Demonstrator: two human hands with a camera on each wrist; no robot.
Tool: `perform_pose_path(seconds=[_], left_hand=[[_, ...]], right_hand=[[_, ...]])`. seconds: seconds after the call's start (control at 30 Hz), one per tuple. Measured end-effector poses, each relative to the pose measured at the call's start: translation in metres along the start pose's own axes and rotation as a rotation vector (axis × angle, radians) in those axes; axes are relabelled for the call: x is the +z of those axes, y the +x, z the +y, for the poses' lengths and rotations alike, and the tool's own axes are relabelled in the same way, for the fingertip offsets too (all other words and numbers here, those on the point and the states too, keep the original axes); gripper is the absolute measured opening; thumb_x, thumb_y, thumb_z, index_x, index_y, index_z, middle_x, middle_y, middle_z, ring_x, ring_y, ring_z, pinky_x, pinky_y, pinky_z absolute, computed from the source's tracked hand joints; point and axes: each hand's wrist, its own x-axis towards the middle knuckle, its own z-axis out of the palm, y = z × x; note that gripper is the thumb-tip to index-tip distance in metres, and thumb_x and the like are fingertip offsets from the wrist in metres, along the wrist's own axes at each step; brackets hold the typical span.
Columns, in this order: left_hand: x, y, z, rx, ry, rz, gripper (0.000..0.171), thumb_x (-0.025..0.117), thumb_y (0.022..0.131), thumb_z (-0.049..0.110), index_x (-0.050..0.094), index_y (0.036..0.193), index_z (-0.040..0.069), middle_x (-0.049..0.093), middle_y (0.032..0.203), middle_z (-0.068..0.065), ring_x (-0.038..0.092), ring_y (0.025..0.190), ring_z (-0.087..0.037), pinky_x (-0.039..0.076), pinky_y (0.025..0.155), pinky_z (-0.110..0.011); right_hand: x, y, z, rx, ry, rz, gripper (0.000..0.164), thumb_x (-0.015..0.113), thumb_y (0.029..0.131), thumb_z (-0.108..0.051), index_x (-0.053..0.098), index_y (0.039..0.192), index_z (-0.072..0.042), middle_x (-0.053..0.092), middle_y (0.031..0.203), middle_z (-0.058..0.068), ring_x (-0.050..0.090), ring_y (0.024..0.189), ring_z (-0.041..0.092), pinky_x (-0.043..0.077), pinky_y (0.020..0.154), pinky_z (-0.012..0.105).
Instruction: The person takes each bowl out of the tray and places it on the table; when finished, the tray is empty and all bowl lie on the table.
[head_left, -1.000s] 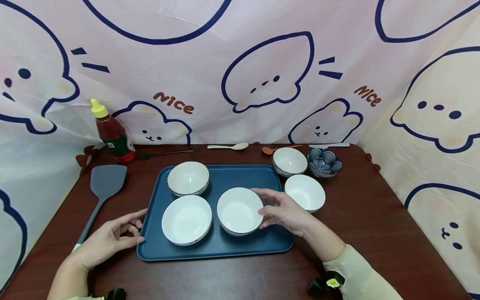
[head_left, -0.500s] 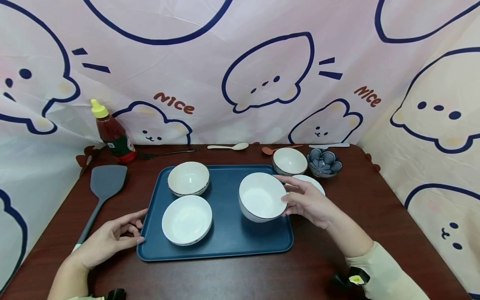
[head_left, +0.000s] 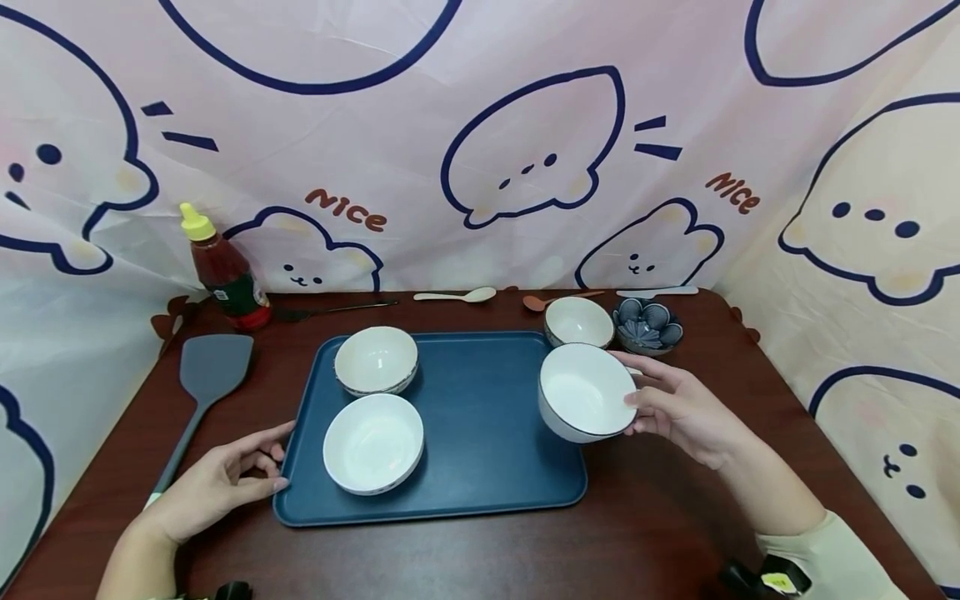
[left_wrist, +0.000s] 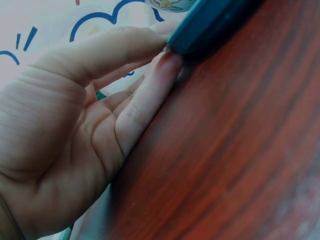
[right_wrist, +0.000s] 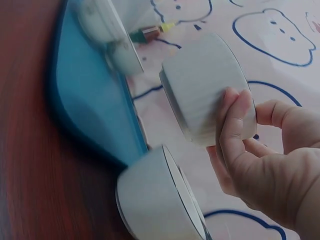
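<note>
My right hand (head_left: 686,412) grips a white bowl (head_left: 581,396) with a dark rim by its right side. The bowl is held up over the right edge of the blue tray (head_left: 495,467), tilted a little. Another white bowl (right_wrist: 155,200) stands on the table just below it in the right wrist view, mostly hidden from the head view. My left hand (head_left: 213,483) is at the tray's left edge. Its thumb and a fingertip (left_wrist: 167,62) pinch the rim in the left wrist view. Two white bowls stand on the tray's left half, a rear bowl (head_left: 377,360) and a front bowl (head_left: 373,446).
Behind the held bowl are a patterned bowl (head_left: 579,321) and a bowl of small blue dishes (head_left: 647,325). Along the back lie a white spoon (head_left: 468,296), a wooden spoon (head_left: 536,303), a knife (head_left: 660,292) and a dark fork (head_left: 300,314). A sauce bottle (head_left: 232,279) and a grey spatula (head_left: 213,367) are left.
My right hand has lifted the bowl off the tray and carried it to the right, past the tray's edge. The left hand has stayed in place.
</note>
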Motion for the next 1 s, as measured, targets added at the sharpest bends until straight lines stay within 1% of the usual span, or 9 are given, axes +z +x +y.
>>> perform_pose_path(seconds=[0.2,0.37,0.57,0.77,1.0], left_hand=[[0.003,0.0,-0.002,-0.008,-0.016,-0.007,0.073,0.071,0.092,0.011,0.032,0.153,-0.002,0.053,0.113,-0.016,0.062,0.091,-0.013,0.057,0.074,-0.025],[0.001,0.001,-0.003,-0.011,0.007,0.005,0.073,0.071,0.092,0.012,0.033,0.153,0.0,0.054,0.113,-0.017,0.062,0.092,-0.013,0.056,0.074,-0.024],[-0.002,0.001,-0.002,-0.011,0.014,0.013,0.073,0.072,0.091,0.011,0.033,0.153,0.0,0.053,0.112,-0.016,0.062,0.091,-0.013,0.056,0.074,-0.024],[-0.002,0.001,0.0,-0.021,0.019,0.01,0.074,0.072,0.092,0.012,0.033,0.153,-0.001,0.053,0.112,-0.016,0.061,0.091,-0.013,0.056,0.074,-0.024],[-0.001,0.001,0.001,-0.028,0.023,0.013,0.074,0.073,0.091,0.013,0.033,0.153,0.0,0.053,0.112,-0.017,0.061,0.091,-0.012,0.056,0.073,-0.024]], right_hand=[[-0.024,-0.017,0.002,-0.034,0.023,0.014,0.053,0.053,0.102,-0.005,0.039,0.152,-0.014,0.057,0.13,0.001,0.071,0.082,0.017,0.059,0.075,0.028],[-0.041,-0.027,0.003,-0.049,0.065,0.048,0.053,0.051,0.102,-0.002,0.041,0.151,-0.018,0.061,0.124,0.001,0.072,0.081,0.017,0.059,0.075,0.026],[-0.061,-0.035,0.005,-0.085,0.096,0.09,0.054,0.048,0.103,0.0,0.04,0.152,-0.02,0.062,0.122,0.002,0.071,0.081,0.017,0.059,0.075,0.025],[-0.079,-0.042,0.011,-0.06,0.143,0.128,0.053,0.047,0.103,0.0,0.046,0.149,-0.026,0.065,0.116,0.0,0.072,0.08,0.018,0.059,0.075,0.026],[-0.098,-0.047,0.012,-0.081,0.197,0.123,0.053,0.043,0.104,0.003,0.048,0.147,-0.026,0.066,0.112,0.001,0.073,0.08,0.021,0.059,0.075,0.026]])
